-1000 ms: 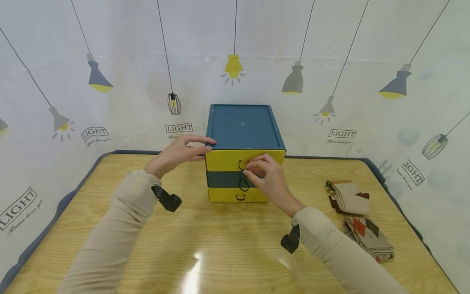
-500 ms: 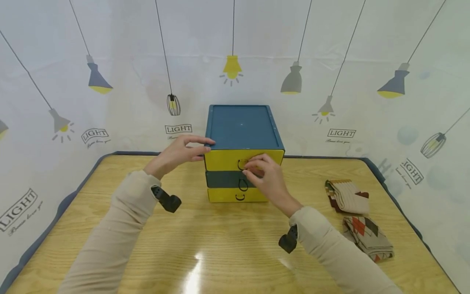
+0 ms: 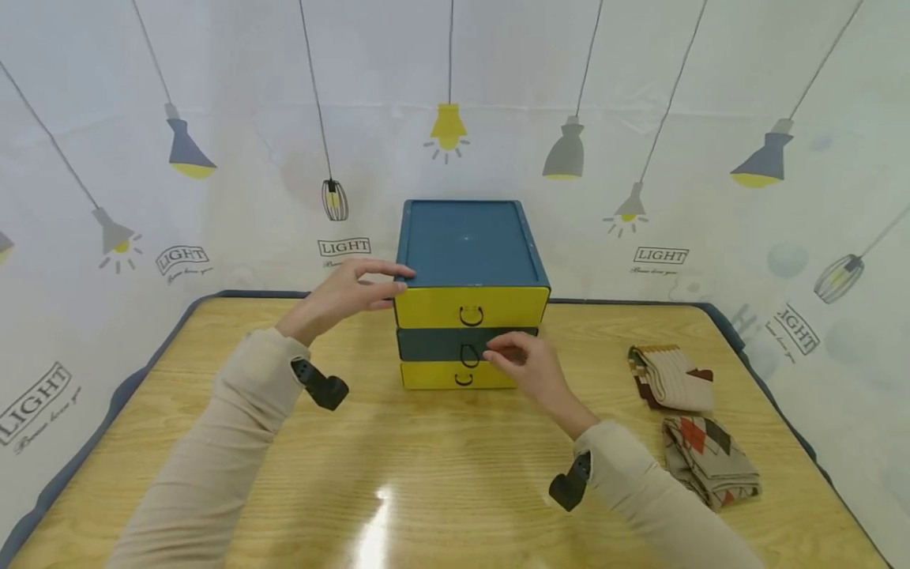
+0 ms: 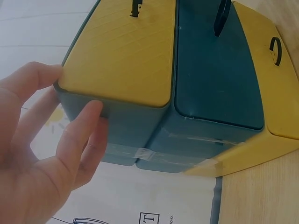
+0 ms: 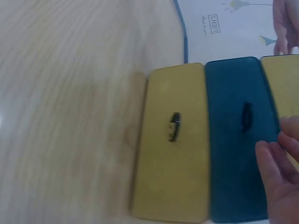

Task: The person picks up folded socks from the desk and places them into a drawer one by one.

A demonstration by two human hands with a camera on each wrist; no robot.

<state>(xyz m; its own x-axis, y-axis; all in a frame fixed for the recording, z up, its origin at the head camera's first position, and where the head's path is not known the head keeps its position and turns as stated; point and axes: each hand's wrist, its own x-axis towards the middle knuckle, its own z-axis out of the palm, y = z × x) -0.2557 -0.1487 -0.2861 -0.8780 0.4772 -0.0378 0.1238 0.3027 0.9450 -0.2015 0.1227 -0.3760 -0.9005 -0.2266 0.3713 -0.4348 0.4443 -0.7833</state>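
Mid-frame, one cabinet [image 3: 466,241] with three drawers [image 3: 426,308] and three handles [image 5: 174,127] meets the left hand [image 3: 341,294], loosely wide at its left corner, while the right hand [image 3: 538,370], narrowly parted, nears the middle handle [image 5: 246,116]; two sock bundles [image 3: 675,379] lie right.

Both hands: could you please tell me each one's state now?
Left hand: open, touching a corner of the drawer unit.
Right hand: open, holding nothing, near the middle drawer handle.
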